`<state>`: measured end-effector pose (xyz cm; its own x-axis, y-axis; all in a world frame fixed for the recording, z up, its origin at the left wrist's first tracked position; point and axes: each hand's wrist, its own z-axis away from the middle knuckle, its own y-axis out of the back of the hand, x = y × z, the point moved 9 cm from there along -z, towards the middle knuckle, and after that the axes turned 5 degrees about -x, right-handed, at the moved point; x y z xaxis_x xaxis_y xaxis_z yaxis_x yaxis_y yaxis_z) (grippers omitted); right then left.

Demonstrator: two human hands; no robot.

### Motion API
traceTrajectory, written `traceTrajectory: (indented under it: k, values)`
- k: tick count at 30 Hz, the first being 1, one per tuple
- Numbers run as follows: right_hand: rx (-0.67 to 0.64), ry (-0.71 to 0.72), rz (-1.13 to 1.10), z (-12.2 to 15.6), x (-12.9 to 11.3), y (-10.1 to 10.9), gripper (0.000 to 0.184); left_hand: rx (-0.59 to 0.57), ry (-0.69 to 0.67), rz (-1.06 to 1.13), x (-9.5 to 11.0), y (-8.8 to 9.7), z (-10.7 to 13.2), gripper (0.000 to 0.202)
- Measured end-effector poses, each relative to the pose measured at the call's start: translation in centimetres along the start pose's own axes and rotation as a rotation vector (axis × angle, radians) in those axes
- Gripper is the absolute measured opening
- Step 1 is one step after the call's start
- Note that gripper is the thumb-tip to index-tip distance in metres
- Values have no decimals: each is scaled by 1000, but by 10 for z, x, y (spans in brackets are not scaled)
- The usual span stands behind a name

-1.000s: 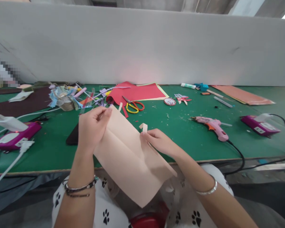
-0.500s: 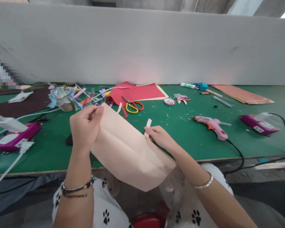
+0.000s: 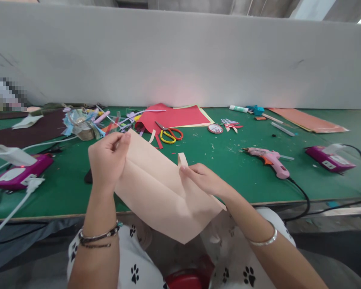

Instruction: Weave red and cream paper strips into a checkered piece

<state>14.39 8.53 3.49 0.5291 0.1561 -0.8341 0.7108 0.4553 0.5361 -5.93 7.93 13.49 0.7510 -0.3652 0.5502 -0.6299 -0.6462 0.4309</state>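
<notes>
A: Far left?
B: Purple box with a white plug on the green table. Behind it dark felt and a scrap pile.

A: Left hand?
B: Left hand is closed, thumb and fingers pinching the top left corner of the sheet. Bracelets on that wrist.

A: Where's the sheet?
B: Peach sheet, creased down the middle, held tilted over the table's near edge and the lap, between both hands. Lower corner hangs past the edge.

A: Right hand?
B: Right hand grips the sheet's right edge, fingers curled, pinching a narrow strip that sticks up at the top. Bangle on the wrist.

A: Behind?
B: Red paper with scissors on it, then a round badge.

A: Right side?
B: Pink glue gun lying flat, cord running off the edge. Glue stick at the back, orange sheet, another purple box at far right.
</notes>
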Motion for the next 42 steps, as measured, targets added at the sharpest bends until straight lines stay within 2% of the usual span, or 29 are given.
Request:
traceTrajectory:
  k: [8, 15, 19, 25, 32, 36, 42]
  values:
    - [58, -72, -190, 4, 0, 2, 43, 45, 2, 8, 1, 3, 1, 29]
    - [103, -173, -299, -4, 25, 5, 40, 88, 32, 4, -2, 14, 0, 27]
    - [92, -157, -253, -4, 22, 8, 44, 86, 53, -3, -5, 15, -1, 29]
    - [32, -140, -57, 4, 11, 6, 46, 73, 57, -3, -9, 14, -1, 25]
    - [-70, -113, -71, 3, 6, -3, 43, 91, 59, 12, -9, 16, 0, 24]
    - [-27, -106, -90, -2, 14, 5, 43, 112, 63, 33, -13, 20, -1, 21]
    - [71, -87, -86, -6, 23, 24, 46, 154, 79, -2, -18, 26, -2, 36]
